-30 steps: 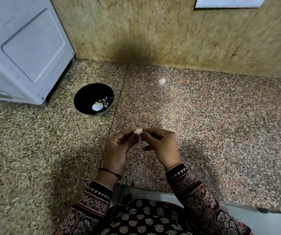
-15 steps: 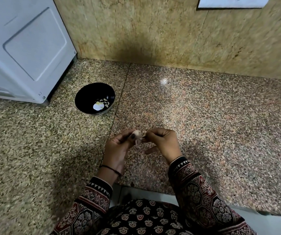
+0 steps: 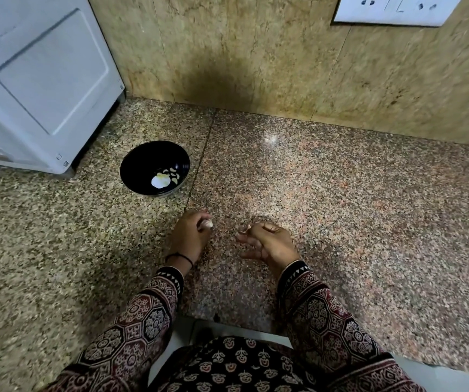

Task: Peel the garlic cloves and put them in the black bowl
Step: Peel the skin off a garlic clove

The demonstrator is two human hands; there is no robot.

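Observation:
My left hand [image 3: 189, 236] pinches a small pale garlic clove [image 3: 207, 224] at its fingertips, low over the granite counter. My right hand [image 3: 268, 244] is a short way to the right, apart from the clove. Its thumb and forefinger pinch what looks like a small scrap of garlic skin [image 3: 242, 229], and the other fingers are curled. The black bowl [image 3: 142, 162] stands on the counter beyond and left of my left hand. It holds several peeled cloves [image 3: 174, 175] and a white papery piece [image 3: 159, 181].
A white appliance [image 3: 43, 80] stands on the counter at the left, close behind the bowl. The stone-tiled wall [image 3: 256, 66] closes the back, with a white socket plate [image 3: 391, 9] at the upper right. The counter's front edge [image 3: 241, 328] runs just before my body.
Both hands held the clove together before. Now they have come apart: the left keeps the clove and the right has pulled away to the right with a scrap of skin.

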